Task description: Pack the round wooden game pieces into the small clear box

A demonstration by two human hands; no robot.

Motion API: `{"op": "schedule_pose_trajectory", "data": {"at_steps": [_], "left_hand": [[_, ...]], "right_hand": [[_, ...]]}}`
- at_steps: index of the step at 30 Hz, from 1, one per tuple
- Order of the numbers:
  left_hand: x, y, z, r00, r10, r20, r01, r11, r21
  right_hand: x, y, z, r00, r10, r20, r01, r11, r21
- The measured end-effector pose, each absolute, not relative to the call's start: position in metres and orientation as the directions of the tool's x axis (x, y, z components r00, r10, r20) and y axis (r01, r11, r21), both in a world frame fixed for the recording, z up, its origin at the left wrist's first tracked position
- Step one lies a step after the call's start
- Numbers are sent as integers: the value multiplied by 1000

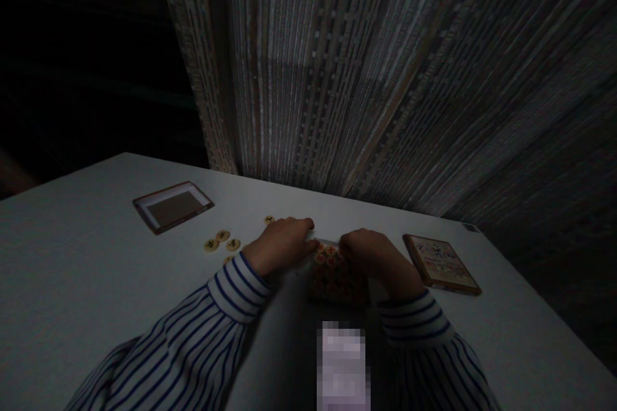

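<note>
Between my hands is a small dark tray (pixel 315 292) packed with round Chinese chess pieces (pixel 332 261), some with red characters. My left hand (pixel 284 241) is at the tray's far left corner. A gap shows between its forefinger and thumb, and the thumb tip is close to the pieces. At the far right corner, my right hand (pixel 369 253) has its fingers curled in; whatever they grip is hidden. Loose pale pieces with dark characters (pixel 222 236) lie left of my left hand, and one piece (pixel 268 219) is just beyond it.
An open, shallow box part (pixel 159 229) lies at the back left of the white table (pixel 144 295). A flat box with a printed picture (pixel 441 262) is at the right. A striped curtain (pixel 308 77) hangs behind the table, whose far right corner bears a small dark patch (pixel 470 227).
</note>
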State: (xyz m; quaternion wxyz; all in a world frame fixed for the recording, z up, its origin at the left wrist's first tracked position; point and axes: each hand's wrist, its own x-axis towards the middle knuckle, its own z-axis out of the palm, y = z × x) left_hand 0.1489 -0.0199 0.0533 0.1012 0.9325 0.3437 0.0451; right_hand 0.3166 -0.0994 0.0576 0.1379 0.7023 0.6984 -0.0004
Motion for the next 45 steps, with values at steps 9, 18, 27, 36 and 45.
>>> {"op": "schedule_pose_trajectory", "data": {"at_steps": [9,18,27,36,45], "left_hand": [[150,-18,49,765,644,-15,632,-745,212],[149,-19,51,780,626,-17,615,-760,210],[150,-19,51,776,630,-31,620,-753,221],[149,-18,50,785,619,-24,607,-762,226],[149,-19,51,782,623,-28,613,-760,217]], "right_hand": [[325,-99,55,28,980,-199,987,5,161],[325,-99,53,11,980,-197,991,16,135],[322,-97,55,2,976,-220,991,28,134],[321,-99,56,-2,980,-199,992,27,123],[323,-100,55,-16,982,-189,992,39,123]]}}
